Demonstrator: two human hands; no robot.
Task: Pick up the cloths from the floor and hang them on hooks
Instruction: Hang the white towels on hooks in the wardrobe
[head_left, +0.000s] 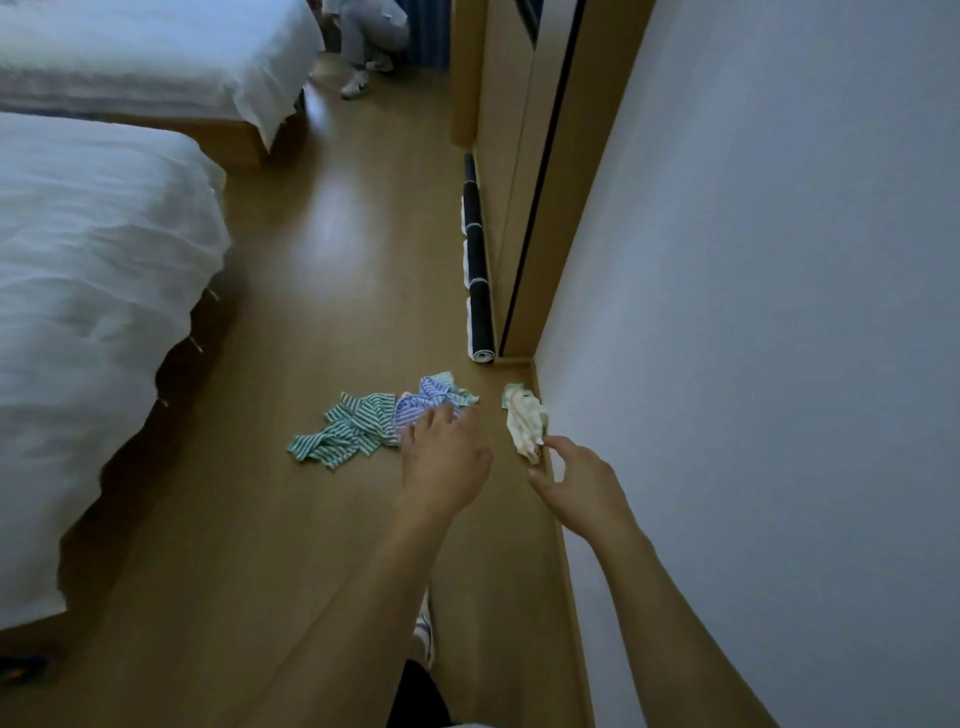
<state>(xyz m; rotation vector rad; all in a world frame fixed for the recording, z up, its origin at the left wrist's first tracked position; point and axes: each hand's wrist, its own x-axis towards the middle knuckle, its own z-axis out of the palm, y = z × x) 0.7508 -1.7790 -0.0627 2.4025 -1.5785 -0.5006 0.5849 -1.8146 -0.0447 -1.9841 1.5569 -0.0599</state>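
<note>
From the head camera, looking down: a person reaches both arms toward cloths on the wooden floor (322, 270) between a white bed (93, 291) and a wall (779, 260). The left hand (444, 457), fingers spread and holding nothing, touches a purple striped cloth (434, 397) lying against a green striped cloth (345, 428). The right hand (576, 480), loosely open, nears a crumpled cream cloth (524, 421) by the skirting. This looks like the pick-up step; next, each hand must close on its cloth. No hooks are visible.
</note>
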